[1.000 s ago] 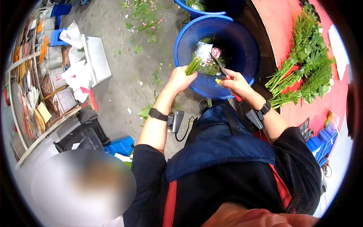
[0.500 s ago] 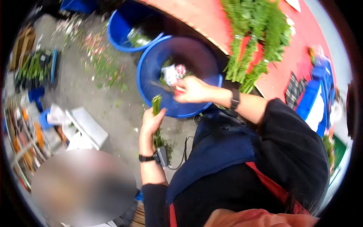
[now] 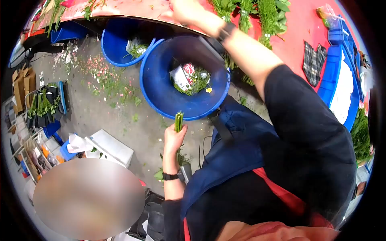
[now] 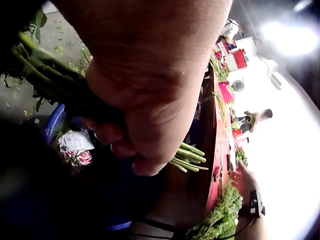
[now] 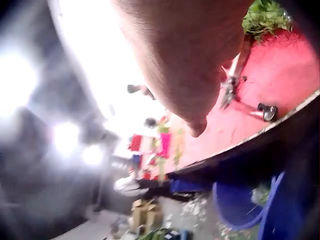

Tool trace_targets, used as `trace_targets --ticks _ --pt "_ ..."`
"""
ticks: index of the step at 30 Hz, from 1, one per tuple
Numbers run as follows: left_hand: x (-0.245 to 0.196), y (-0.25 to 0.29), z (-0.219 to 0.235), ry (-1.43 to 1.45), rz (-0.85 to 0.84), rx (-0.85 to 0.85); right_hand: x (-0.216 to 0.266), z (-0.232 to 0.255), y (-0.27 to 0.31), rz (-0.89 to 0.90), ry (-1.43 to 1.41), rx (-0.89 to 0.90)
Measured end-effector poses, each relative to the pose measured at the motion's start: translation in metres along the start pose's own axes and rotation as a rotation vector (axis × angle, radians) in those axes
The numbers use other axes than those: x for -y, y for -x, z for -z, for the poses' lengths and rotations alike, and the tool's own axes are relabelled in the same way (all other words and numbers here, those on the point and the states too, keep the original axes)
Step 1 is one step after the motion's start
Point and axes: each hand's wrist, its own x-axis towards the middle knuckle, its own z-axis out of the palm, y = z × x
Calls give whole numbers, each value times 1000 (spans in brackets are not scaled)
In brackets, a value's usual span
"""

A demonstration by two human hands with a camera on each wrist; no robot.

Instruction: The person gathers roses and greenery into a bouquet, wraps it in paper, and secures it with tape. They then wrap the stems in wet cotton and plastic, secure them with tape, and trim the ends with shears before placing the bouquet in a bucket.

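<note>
My left hand (image 3: 174,138) grips a bundle of green stems (image 3: 179,120), whose cut ends stick out past the thumb. In the left wrist view the leafy part of the bundle (image 4: 47,75) trails back on the other side of the hand (image 4: 145,120). My right hand (image 3: 185,11) reaches over the red table at the top of the head view. Close by its fingers in the right wrist view is a metal tool (image 5: 230,92) on the red surface. The wrist hides much of that hand (image 5: 192,95), and I cannot tell whether it holds anything.
A large blue bin (image 3: 144,94) with wrappers and clippings stands before me, beside a second blue bin (image 3: 105,48). Bunches of greenery (image 3: 267,16) lie on the red table (image 3: 297,36). Petals and leaves litter the floor (image 3: 120,120). A white box (image 3: 116,146) stands at left.
My right hand, earlier holding red-handled pruning shears over the bin, has moved up and across to the red table. The left hand keeps its grip on the stems. The view has turned.
</note>
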Motion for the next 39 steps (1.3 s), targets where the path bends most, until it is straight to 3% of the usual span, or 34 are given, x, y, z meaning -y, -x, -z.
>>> trace_targets --ticks 1,2,3,4,5,6,7,9,11,15,16,19,20,22,23,25,28,30,31,33,35,36,37,39 --pt "-3 3 -7 -9 -24 5 36 42 43 -49 -184 200" --pt "-9 10 -16 -23 -71 -14 62 70 94 67 -414 163" --pt "-10 13 -27 -84 -92 10 80 84 135 246 -430 283" --pt "-9 16 -41 -145 -113 32 93 88 187 521 -375 205" --pt "-10 21 -54 -208 -133 56 107 100 228 578 -386 472" --pt "-12 30 -66 -157 -276 99 104 77 283 714 -352 248" --pt "-15 41 -77 -107 -415 146 101 77 319 660 -308 345" --pt "-29 63 -94 -250 -341 343 91 94 366 366 -225 659" --pt "-44 92 -115 -187 -345 425 75 105 407 363 -297 454" --pt "-65 123 -135 -40 -675 671 63 157 452 292 -133 404" --pt "-75 133 -141 -67 -682 673 61 174 459 291 -127 375" --pt "-99 152 -172 215 -358 990 49 212 484 263 -124 325" --pt "-115 157 -181 -17 -461 1026 42 217 495 245 -132 305" --pt "-120 160 -216 -136 -537 1017 27 240 515 153 -123 310" --pt "-128 165 -230 -199 -560 975 17 262 519 64 -139 490" --pt "-149 182 -260 -190 -653 806 -9 290 544 -9 -158 292" --pt "-177 198 -306 -256 -558 621 -85 338 585 -45 -198 -221" --pt "-200 213 -337 -334 -616 513 -145 390 624 -392 -62 -133" --pt "-215 224 -356 -360 -645 489 -183 407 651 -403 -58 -300" --pt "-244 245 -395 -416 -690 435 -252 448 703 -575 22 -339" --pt "-272 265 -435 -456 -667 414 -320 481 753 -673 100 -317" --pt "-285 274 -455 -478 -660 416 -340 498 770 -811 66 -280" --pt "-298 283 -476 -495 -658 421 -347 526 776 -924 101 -148" --pt "-324 300 -513 -493 -651 402 -409 532 821 -914 155 -172"
